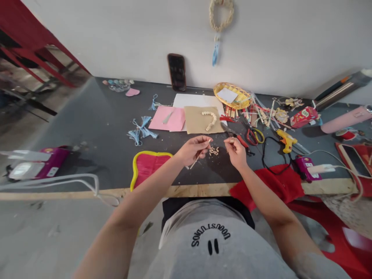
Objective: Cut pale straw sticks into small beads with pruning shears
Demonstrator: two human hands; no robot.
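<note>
My left hand (194,150) is closed in a pinch, with a small pale tip showing at its fingertips. A thin pale stick (195,162) slants down out of the same hand. To the right, my right hand (236,153) has thumb and finger pressed together; whatever is between them is too small to make out. Between and just below the hands lies a pile of small cream pieces (214,151) on the dark table. Beyond it, a curved string of cream pieces (211,121) rests on a brown paper sheet (193,122).
Pliers (242,141), scissors (255,135) and a yellow glue gun (286,140) lie right of my hands. A yellow basket (242,101) stands behind. Pink paper (176,120), blue tassels (142,130) and a yellow-edged pink pouch (149,166) lie left.
</note>
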